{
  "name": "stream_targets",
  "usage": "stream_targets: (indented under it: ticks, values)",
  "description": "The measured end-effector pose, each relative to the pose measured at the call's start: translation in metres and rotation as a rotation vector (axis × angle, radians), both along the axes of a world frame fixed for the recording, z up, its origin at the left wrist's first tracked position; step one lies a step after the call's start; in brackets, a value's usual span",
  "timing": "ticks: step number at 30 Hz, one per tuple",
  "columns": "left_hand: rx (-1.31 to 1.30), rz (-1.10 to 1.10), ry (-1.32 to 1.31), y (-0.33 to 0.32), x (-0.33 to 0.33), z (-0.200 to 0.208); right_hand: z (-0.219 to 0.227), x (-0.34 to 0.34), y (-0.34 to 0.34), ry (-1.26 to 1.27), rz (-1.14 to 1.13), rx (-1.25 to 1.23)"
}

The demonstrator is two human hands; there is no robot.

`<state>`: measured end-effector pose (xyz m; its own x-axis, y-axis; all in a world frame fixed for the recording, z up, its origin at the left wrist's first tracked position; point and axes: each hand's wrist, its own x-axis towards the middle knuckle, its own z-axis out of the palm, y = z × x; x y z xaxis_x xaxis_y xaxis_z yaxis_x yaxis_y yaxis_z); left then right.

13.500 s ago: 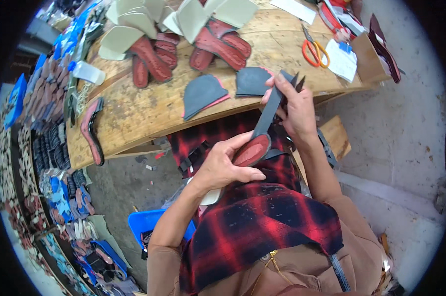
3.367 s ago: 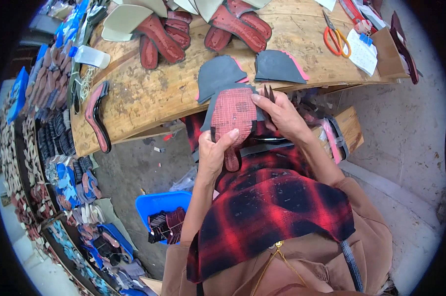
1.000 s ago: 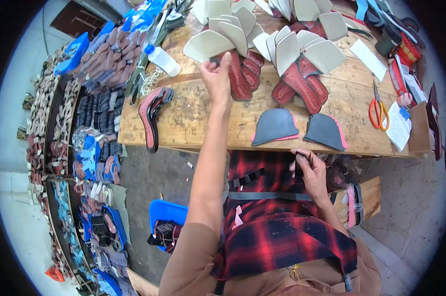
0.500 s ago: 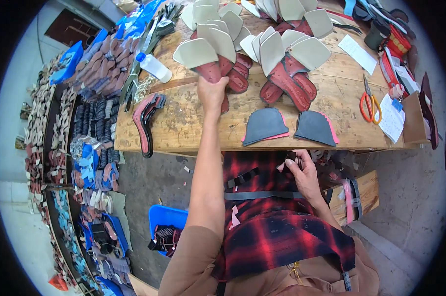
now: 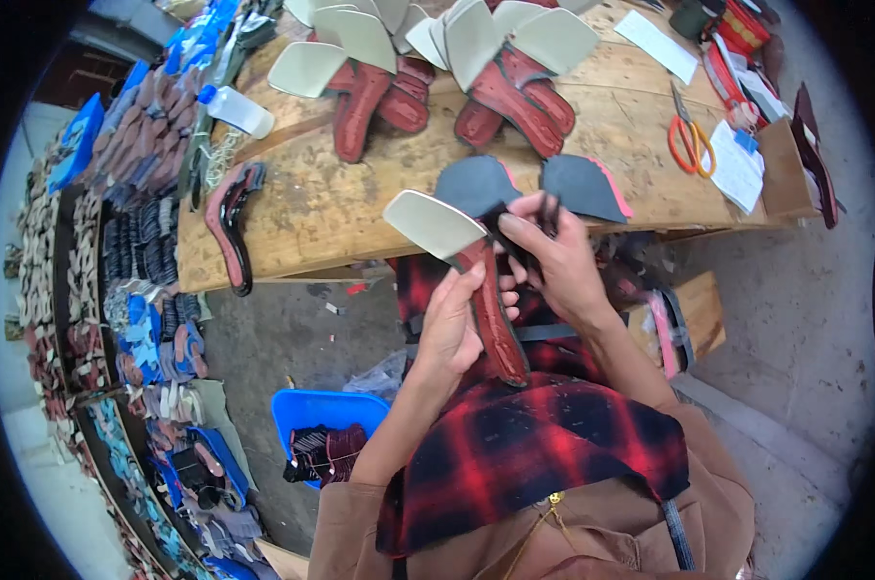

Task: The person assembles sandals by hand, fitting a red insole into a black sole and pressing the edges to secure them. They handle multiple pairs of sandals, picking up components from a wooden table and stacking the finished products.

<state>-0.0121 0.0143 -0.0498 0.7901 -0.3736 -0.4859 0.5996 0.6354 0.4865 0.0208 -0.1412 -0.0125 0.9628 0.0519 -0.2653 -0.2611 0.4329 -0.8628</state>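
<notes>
My left hand is closed round a dark red shoe sole with a cream flap at its upper end, held above my lap in front of the table edge. Close against the sole's upper end, my right hand pinches a small black strap-like piece; its exact shape is partly hidden by the fingers. Two stacks of dark grey curved pieces with pink edges, a left stack and a right stack, lie at the table's front edge just beyond my hands.
More red soles with cream flaps lie fanned on the wooden table. Around them are a white bottle, a curved sole stack, orange-handled scissors and papers. A blue bin stands on the floor at left.
My left hand has drawn a red sole with its cream flap off the table pile toward me. My right hand has risen from my lap to meet it with the black piece.
</notes>
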Motion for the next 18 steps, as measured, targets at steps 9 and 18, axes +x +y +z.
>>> stream_targets:
  ticks: [9, 18]
  values:
    - [0.053, 0.114, 0.054, -0.033, -0.02, -0.004, -0.032, -0.013, -0.012, 0.272, -0.044, 0.294]
    - [0.069, 0.122, 0.004, -0.038, -0.022, -0.003, -0.039, -0.016, -0.014, 0.319, -0.045, 0.343]
